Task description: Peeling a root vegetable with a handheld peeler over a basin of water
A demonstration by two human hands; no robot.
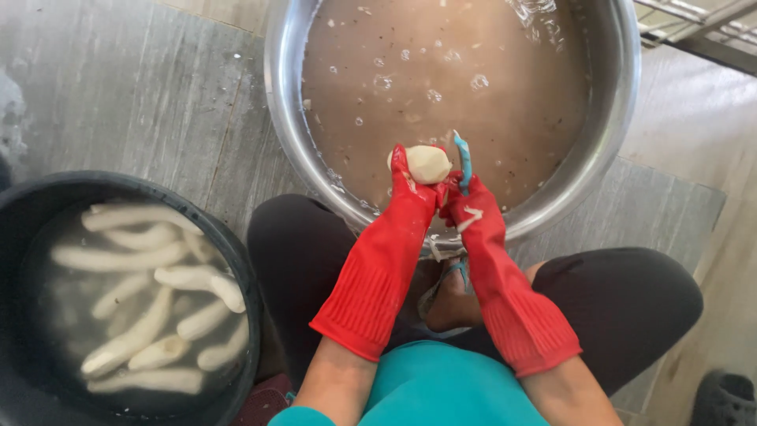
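Both my hands wear long red rubber gloves. My left hand (408, 189) grips a pale, peeled root piece (428, 163) and holds it over the near edge of a big steel basin (281, 95). My right hand (471, 211) holds a blue-handled peeler (464, 160) upright, right beside the root. The basin is full of murky brown water (441, 79) with bubbles and floating specks.
A black tub (236, 260) at my lower left holds several long white peeled roots (150, 315) in water. My knees in dark trousers flank the basin, one sandalled foot (449, 296) between them. The floor is grey wooden boards; a dark shoe (724, 398) lies at lower right.
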